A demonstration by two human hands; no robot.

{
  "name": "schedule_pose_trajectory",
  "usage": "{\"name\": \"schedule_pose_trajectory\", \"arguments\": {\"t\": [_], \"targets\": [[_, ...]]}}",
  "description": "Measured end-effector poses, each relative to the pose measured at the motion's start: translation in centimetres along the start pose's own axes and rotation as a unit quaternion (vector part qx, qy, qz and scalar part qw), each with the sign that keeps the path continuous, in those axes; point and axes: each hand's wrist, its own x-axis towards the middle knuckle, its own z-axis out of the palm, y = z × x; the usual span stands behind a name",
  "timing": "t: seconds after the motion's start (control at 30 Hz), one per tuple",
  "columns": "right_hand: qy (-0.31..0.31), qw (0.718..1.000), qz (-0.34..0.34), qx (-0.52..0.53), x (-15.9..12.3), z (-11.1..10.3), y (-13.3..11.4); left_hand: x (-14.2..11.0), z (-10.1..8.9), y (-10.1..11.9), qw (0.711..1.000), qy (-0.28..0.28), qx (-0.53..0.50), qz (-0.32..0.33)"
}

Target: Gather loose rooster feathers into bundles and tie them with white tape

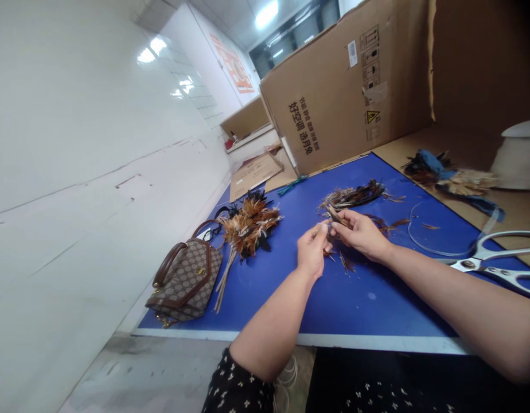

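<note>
While your two forearms reach out over the blue table mat [359,304], your left hand [311,252] is pinched narrow, thumb and fingertips closed on the end of a small brown feather [334,215], and your right hand [363,234] grips the same feather from the other side. By my reading, the sorting is partway along. One finished-looking bundle of orange, brown and black feathers with pale quills [246,228] lies on the mat to the left of your hands. Just beyond your hands sits a loose pile of dark, wispy feathers [355,196], with stray ones scattered on the mat beneath your right wrist. Off the mat's left edge rests a brown patterned handbag [185,281]; at its right edge, large steel scissors [497,264]. Behind the mat stands a tall cardboard box [346,86].
</note>
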Motion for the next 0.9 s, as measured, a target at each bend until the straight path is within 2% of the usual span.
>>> {"name": "schedule_pose_trajectory", "arguments": {"t": [0.3,0.47,0.67,0.8,0.9], "targets": [[-0.012,1.000,0.000,-0.017,0.1,-0.1,0.2,0.1,-0.1,0.2,0.999,0.010,-0.038,-0.009],[0.056,0.991,-0.024,-0.121,0.6,-0.9,0.9,0.4,-0.5,0.5,0.996,0.055,-0.061,0.034],[0.123,0.975,-0.020,-0.185,1.2,-1.9,1.2,1.2,-1.5,0.7,0.988,0.121,-0.060,0.074],[0.092,0.979,-0.006,-0.179,1.1,-2.0,1.2,1.3,-1.5,0.7,0.986,0.148,-0.038,0.068],[0.054,0.987,0.008,-0.148,1.1,-1.9,1.3,1.1,-1.2,0.7,0.992,0.114,-0.042,0.046]]}}
